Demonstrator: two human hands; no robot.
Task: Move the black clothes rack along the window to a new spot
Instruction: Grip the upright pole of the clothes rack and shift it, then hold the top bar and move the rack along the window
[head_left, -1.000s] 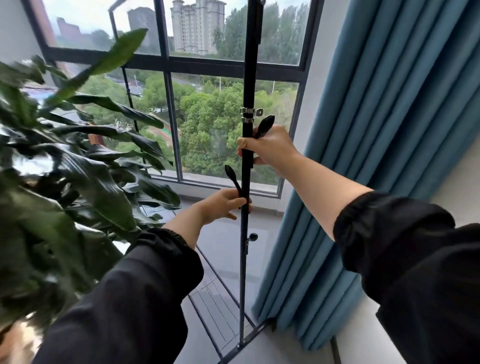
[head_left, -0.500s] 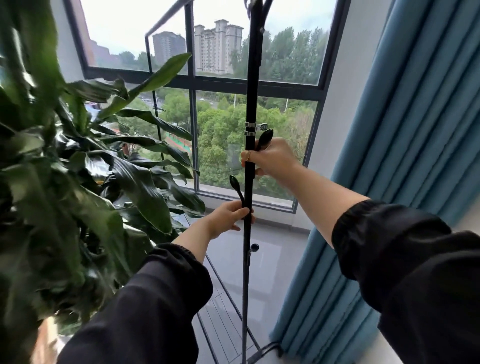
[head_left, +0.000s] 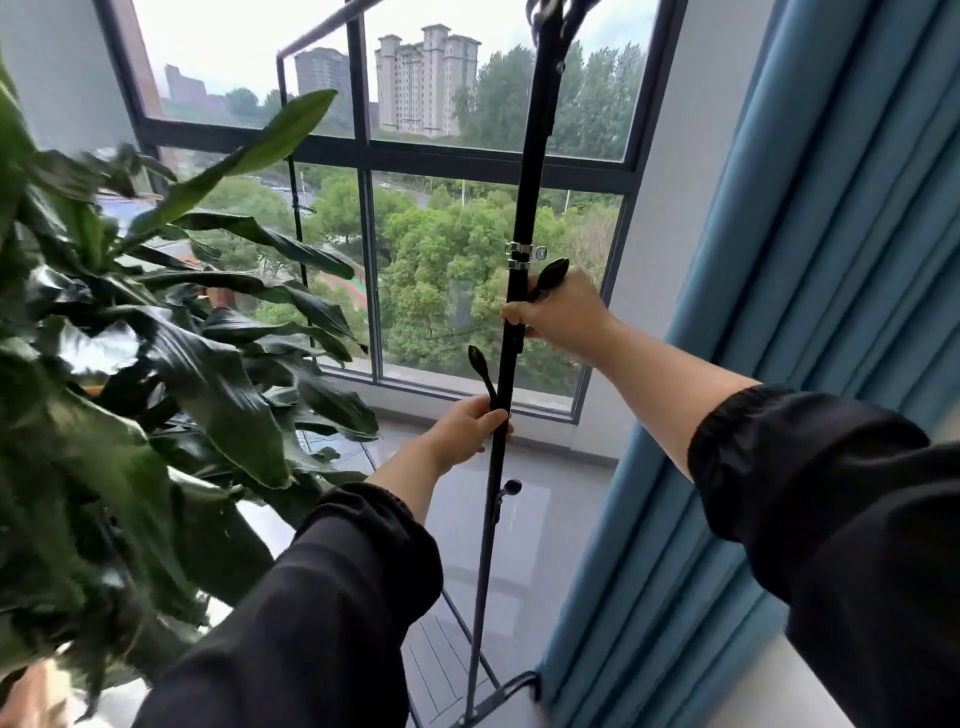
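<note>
The black clothes rack (head_left: 532, 171) stands in front of the window, its near upright pole running from the top of the view down to a slatted base shelf at the floor. My right hand (head_left: 563, 312) is closed around the pole just below a silver clamp, beside a black hook. Lower down, my left hand (head_left: 470, 428) grips the same pole under another hook. The rack's top bar and far upright show against the glass at the left.
A large leafy plant (head_left: 156, 374) fills the left side, its leaves touching the rack's left part. A blue curtain (head_left: 810, 260) hangs close on the right of the pole. The window frame (head_left: 363, 156) is behind, glossy tiled floor (head_left: 524, 525) below.
The view has tilted up and shifted, so more of the window and the rack's top bar shows. Both hands keep their grip at the same spots on the pole.
</note>
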